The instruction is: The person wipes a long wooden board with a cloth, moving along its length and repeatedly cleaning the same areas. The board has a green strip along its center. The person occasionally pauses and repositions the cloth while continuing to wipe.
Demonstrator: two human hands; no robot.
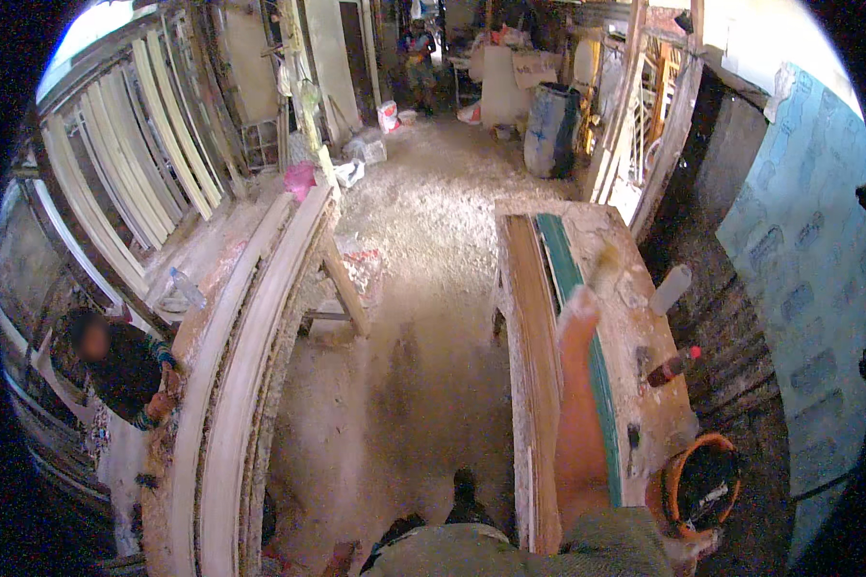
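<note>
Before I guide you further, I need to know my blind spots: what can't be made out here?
All in the head view:
Right hand: blur hides its exact grip.
Yellowish thing just beyond it: too blurred to name.
Left hand: mostly cut off by the lower edge.
Bucket: shadow hides most of its contents.

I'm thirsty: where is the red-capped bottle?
In the head view, the red-capped bottle is at right, on the right-hand bench, beyond the orange-rimmed bucket.
</note>
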